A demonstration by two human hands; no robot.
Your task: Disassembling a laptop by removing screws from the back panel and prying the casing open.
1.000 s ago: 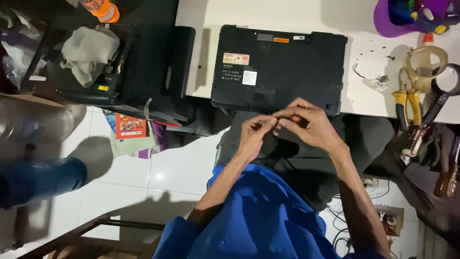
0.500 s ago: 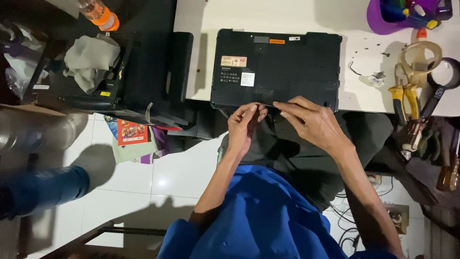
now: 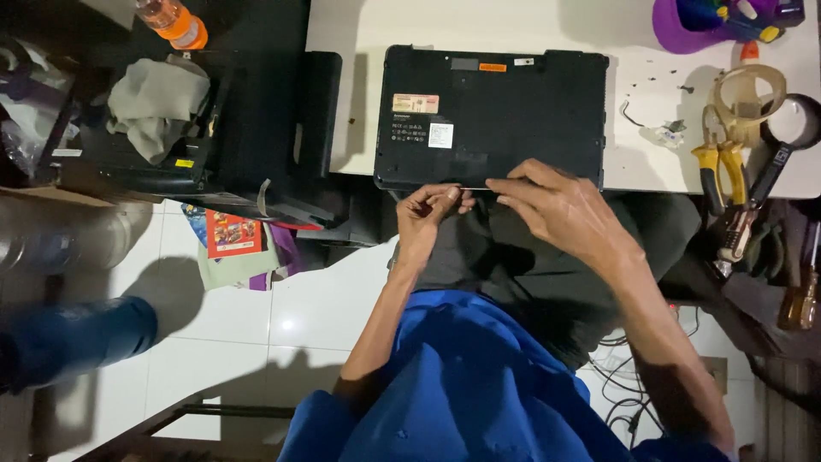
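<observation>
Head view: laptop [image 3: 496, 115] lying underside up on white worktop [image 3: 359, 26], near edge. Left hand [image 3: 428, 214] and right hand [image 3: 560, 214] pinching a thin rod [image 3: 473, 187] between fingertips, just beside laptop's front edge.

Two rectangular stickers, one pinkish [image 3: 415, 103] and one white [image 3: 440, 135], sat on the black laptop underside [image 3: 530, 111] just beyond the fingers [image 3: 445, 195]. A small orange label [image 3: 493, 67] lay farther away. A red-orange printed package [image 3: 233, 233] lay left of them.
</observation>
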